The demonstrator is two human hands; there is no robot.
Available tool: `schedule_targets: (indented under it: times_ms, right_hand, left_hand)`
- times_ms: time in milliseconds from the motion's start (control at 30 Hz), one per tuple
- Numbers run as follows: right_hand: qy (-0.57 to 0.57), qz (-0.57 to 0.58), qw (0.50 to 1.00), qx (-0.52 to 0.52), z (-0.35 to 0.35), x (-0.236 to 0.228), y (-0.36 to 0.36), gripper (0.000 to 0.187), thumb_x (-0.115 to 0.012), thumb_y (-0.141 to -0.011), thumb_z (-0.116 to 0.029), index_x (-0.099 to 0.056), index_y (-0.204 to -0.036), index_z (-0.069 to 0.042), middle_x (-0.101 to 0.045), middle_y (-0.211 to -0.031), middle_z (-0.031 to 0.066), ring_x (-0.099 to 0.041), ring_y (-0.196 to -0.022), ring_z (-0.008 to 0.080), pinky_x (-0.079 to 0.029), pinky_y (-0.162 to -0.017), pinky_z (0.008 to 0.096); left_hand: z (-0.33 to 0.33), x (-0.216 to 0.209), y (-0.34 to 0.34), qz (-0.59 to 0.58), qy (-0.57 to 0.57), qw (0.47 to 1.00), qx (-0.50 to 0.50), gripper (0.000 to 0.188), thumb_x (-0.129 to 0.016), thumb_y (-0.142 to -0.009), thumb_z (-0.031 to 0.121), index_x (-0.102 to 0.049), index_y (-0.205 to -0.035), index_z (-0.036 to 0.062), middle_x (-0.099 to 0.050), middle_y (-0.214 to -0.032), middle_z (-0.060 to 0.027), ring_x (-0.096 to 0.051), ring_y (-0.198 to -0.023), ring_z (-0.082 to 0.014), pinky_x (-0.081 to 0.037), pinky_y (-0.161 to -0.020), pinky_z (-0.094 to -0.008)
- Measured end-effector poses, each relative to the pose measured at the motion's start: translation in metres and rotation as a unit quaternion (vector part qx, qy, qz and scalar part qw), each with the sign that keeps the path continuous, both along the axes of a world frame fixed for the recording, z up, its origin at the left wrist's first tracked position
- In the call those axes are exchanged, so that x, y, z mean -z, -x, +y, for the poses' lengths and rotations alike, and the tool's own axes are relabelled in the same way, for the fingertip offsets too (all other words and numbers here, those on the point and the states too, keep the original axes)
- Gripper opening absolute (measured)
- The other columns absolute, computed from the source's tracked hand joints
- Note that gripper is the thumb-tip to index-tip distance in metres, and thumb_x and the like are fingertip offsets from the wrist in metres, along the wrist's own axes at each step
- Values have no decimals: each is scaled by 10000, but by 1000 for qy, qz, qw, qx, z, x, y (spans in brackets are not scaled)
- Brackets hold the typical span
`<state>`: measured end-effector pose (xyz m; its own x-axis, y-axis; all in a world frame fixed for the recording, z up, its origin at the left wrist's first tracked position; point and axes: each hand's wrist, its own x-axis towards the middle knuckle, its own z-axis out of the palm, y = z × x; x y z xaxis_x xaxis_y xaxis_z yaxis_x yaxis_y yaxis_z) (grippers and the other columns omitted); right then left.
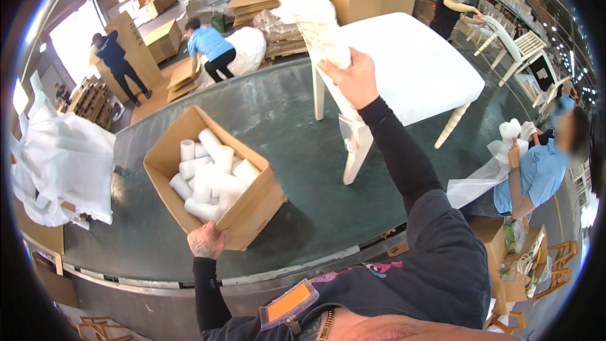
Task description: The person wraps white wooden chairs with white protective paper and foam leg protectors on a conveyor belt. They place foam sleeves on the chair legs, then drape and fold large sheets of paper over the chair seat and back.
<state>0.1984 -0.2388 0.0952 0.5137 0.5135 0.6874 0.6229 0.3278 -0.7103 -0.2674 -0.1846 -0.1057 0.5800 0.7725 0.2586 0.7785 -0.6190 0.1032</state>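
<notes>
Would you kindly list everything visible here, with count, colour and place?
Cardboard box: one, brown, open, near edge of the table.
Foam rolls: many, white, inside the box.
Chair: one, white, standing on the table.
Foam wrap: one piece, white, around the chair's back.
Table: one, dark green.
White sheets: a heap, far left.
Co-workers: four, around the table.
Cardboard stacks: several, brown, background.
Left hand: on the box's near corner.
Right hand: gripping the foam wrap.
</notes>
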Motion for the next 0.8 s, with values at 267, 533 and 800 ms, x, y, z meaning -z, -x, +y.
schedule_targets:
  times_ms: [267,533,800]
  right_hand:
    - [-48,48,996,-50,124,-4,26,191,-758,-782,-126,-709,-908,8,-725,-785,90,-672,-714,140,-527,-679,319]
    - [-99,20,995,-26,227,14,105,251,-768,-717,-261,-723,-865,-64,-708,-791,144,-691,-742,317,-534,-672,388]
    - [-31,38,998,31,251,9,141,268,-757,-753,-343,-726,-918,-134,-723,-859,112,-688,-823,312,-537,-735,418]
  left_hand:
    - [14,-4,20,-2,8,1000,-2,313,-774,-702,319,-553,-778,110,-616,-666,-88,-633,-633,-330,-480,-581,-452]
    - [39,-11,48,10,14,1000,15,307,-786,-673,276,-539,-745,107,-595,-655,-69,-620,-635,-323,-470,-588,-451]
    - [59,-9,76,5,21,1000,-6,286,-786,-663,275,-567,-750,114,-627,-687,-57,-620,-666,-302,-466,-647,-417]
